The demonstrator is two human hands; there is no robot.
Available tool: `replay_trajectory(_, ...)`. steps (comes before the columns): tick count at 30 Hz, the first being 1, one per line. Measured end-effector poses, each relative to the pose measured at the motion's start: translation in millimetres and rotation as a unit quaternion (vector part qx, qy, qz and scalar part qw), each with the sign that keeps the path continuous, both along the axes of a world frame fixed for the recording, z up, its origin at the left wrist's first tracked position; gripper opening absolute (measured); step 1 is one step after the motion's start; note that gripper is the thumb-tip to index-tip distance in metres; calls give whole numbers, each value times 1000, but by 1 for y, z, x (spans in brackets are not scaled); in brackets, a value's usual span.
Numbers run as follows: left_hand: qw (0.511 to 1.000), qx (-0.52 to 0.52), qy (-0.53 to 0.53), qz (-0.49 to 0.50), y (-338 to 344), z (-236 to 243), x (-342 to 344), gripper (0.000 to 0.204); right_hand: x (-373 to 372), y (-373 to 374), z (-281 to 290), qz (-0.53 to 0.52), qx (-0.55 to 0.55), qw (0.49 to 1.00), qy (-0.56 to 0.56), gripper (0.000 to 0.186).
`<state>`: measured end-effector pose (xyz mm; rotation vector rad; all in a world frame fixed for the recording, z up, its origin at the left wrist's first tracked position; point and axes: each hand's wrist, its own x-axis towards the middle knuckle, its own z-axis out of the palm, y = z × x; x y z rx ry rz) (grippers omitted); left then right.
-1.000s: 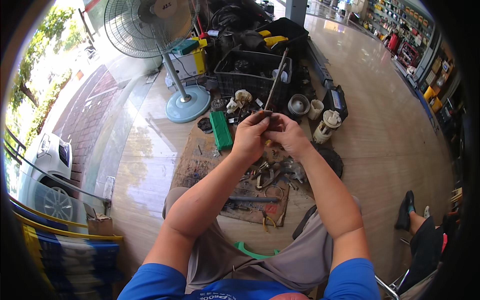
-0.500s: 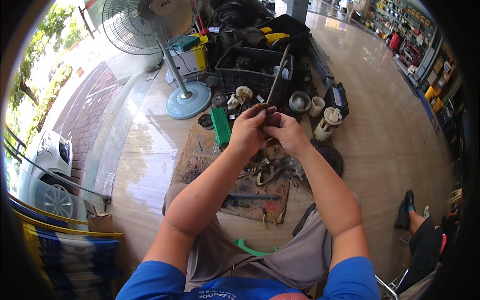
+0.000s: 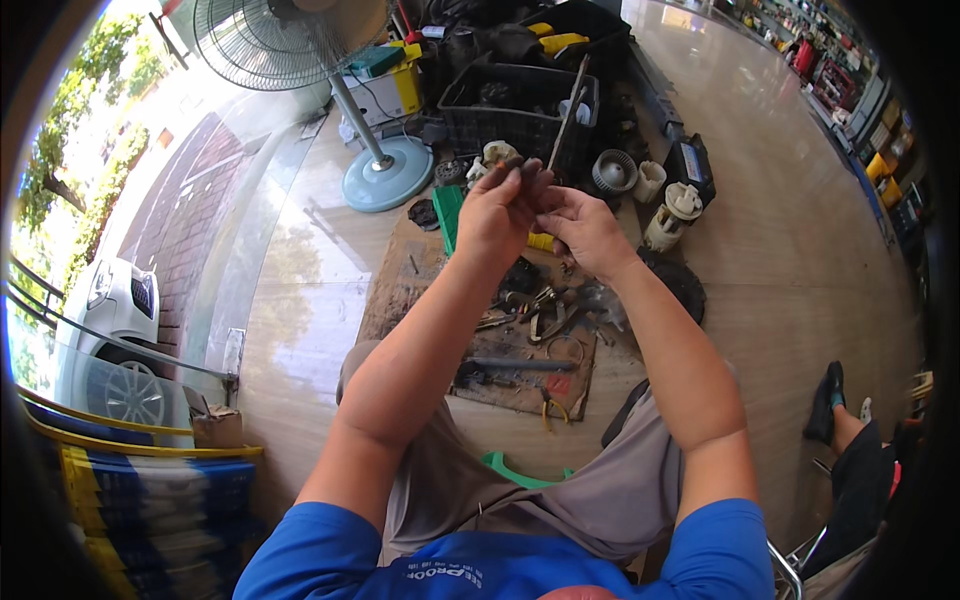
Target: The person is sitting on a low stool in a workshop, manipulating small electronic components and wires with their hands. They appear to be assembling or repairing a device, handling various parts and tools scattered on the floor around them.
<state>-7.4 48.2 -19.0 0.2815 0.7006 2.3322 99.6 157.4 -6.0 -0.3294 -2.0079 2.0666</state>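
Both arms reach out, and the hands come close together in mid-air. Compared with half a second ago, they sit farther out, and the right hand (image 3: 592, 232) has loosened from its tight meeting with the left hand (image 3: 492, 212); its fingertips now lie lower and more spread. The left fingers are pinched on what seems a small dark piece (image 3: 511, 163), too hidden to name. Whether the right holds anything, or touches the left, I cannot tell. The shift suggests a change of grip, with the handling going on above the cardboard (image 3: 392, 292) and nothing set down.

Nearest on the cardboard are pliers (image 3: 547, 405), then a dark bar (image 3: 518, 364) and loose metal parts (image 3: 545, 314). Beyond, a green box (image 3: 447, 212) lies left of the hands, a white canister (image 3: 672, 217) stands right. Farther off are the crate (image 3: 490, 124), a rod (image 3: 568, 118) slanting across its front, and the fan (image 3: 358, 120).
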Motion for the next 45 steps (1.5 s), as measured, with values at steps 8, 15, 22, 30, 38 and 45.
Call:
replay_trajectory(8,999,-5,-16,49,-6,5,-13,20,-5,-7,-13,-17,123,992,-24,15)
replay_trajectory(15,999,0,-10,-49,-18,12,-16,19,-5,20,-25,84,51,993,-72,14)
replay_trajectory(22,923,-218,138,-285,-45,26,-4,30,5,49,-10,103,335,934,-64,15)
replay_trajectory(30,819,-393,310,-280,-24,-6,22,29,13,43,-8,40,509,860,-20,21)
replay_trajectory(38,840,-424,313,-131,-11,-25,18,26,16,29,8,-37,462,885,-46,22)
replay_trajectory(45,972,-189,123,-66,-6,-31,7,24,10,7,-17,-38,193,980,-34,20)
